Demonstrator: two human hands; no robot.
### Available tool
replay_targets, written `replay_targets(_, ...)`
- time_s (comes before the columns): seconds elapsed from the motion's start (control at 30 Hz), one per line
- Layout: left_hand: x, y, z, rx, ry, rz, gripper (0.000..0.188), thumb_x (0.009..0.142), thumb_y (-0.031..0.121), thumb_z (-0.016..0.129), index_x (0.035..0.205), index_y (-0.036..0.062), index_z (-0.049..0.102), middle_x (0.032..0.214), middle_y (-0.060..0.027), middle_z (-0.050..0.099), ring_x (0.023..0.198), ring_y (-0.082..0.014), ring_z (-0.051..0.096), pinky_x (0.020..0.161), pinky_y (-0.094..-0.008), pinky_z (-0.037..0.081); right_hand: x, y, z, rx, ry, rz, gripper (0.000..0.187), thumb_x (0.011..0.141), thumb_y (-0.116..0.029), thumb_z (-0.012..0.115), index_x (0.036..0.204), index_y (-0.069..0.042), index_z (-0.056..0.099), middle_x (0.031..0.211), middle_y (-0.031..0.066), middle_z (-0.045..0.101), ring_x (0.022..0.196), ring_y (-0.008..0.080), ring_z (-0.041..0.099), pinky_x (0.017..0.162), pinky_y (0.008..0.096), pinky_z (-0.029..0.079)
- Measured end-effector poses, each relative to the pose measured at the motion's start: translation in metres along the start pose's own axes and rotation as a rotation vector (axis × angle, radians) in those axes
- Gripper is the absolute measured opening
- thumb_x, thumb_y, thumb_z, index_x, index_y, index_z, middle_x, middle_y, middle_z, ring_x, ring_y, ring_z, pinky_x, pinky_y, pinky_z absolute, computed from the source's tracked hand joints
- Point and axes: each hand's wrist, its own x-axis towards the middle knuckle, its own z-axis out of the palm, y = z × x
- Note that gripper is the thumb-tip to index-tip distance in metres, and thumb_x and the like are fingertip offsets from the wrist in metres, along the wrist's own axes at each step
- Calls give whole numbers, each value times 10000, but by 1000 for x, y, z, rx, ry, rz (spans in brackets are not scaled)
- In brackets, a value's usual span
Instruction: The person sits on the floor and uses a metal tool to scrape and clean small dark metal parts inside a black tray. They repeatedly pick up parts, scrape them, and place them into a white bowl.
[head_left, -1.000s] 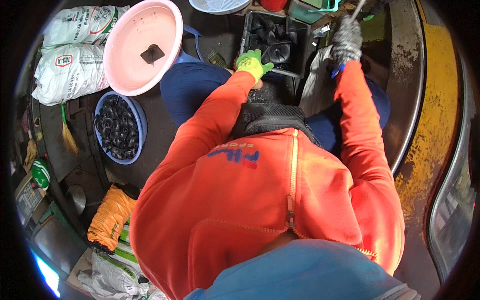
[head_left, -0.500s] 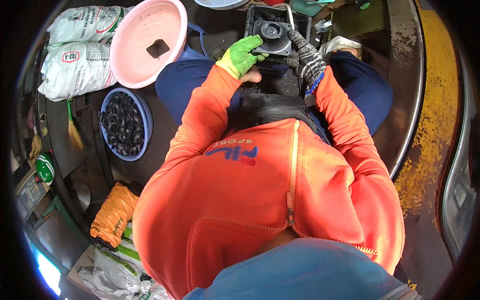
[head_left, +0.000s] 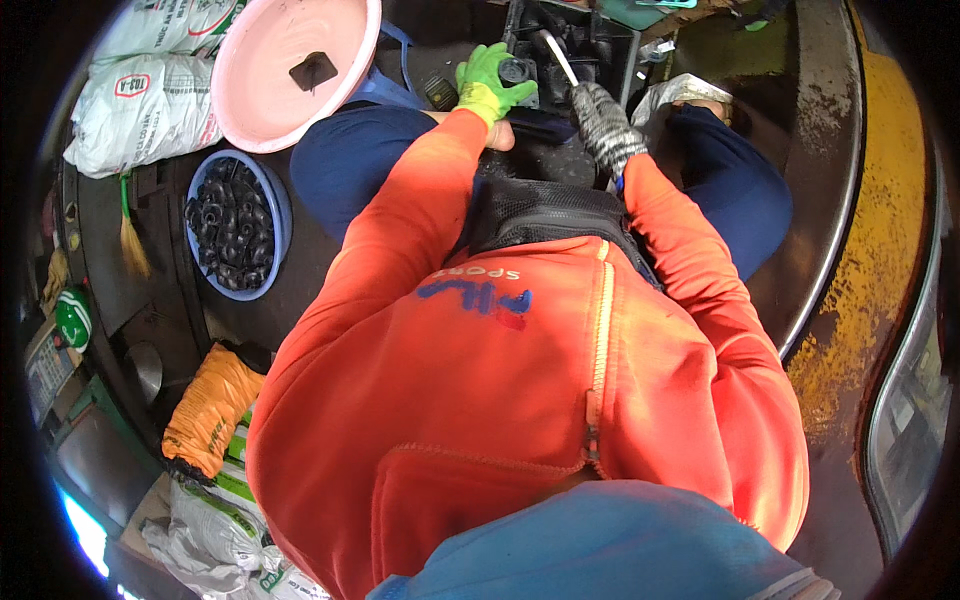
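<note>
My left hand, in a green and yellow glove, is closed on a black moulded part with a round raised end. The part sits at the left side of a black crate, and the glove hides some of it. My right hand, in a grey knitted glove, grips a slim tool with a pale metal shaft. Its shaft points up and left over the crate, apart from the part; its exact kind is unclear. Dark pieces lie inside the crate.
A pink basin at the upper left holds one dark square piece. Below it, a blue basin is full of black moulded parts. White sacks stand at far left. A yellow, rust-worn edge runs along the right.
The part, earlier face-up between both hands, is now turned in my left hand, which has moved up. My right hand has come off it and shifted down; its tool now leans left.
</note>
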Motion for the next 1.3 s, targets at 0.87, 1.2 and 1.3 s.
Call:
replay_targets(0.87, -1, -29, 68, -70, 191, -42, 591, 480, 393, 807, 985, 165, 602, 1196, -75, 542, 1091, -334, 473, 935, -443, 374, -2, -3, 23, -356, -235, 3, 293, 861, -200, 407, 1058, -22, 532, 1030, 228, 551, 970, 356, 546, 849, 426, 433)
replay_targets(1.2, -2, -31, 69, -64, 206, -13, 563, 492, 392, 798, 974, 159, 623, 1186, -65, 546, 1076, -321, 485, 914, -438, 391, 6, 14, 29, -270, -158, -166, 468, 934, -380, 330, 1076, 12, 541, 1047, 195, 575, 1018, 354, 520, 847, 402, 416)
replay_targets(1.3, -3, -36, 74, -275, 33, -112, 626, 512, 456, 773, 1054, 197, 595, 1278, -14, 481, 1220, -328, 362, 984, -472, 284, 7, 12, 27, -556, -236, -383, 580, 927, -468, 245, 1165, -11, 510, 1144, 222, 542, 1119, 368, 476, 939, 406, 358)
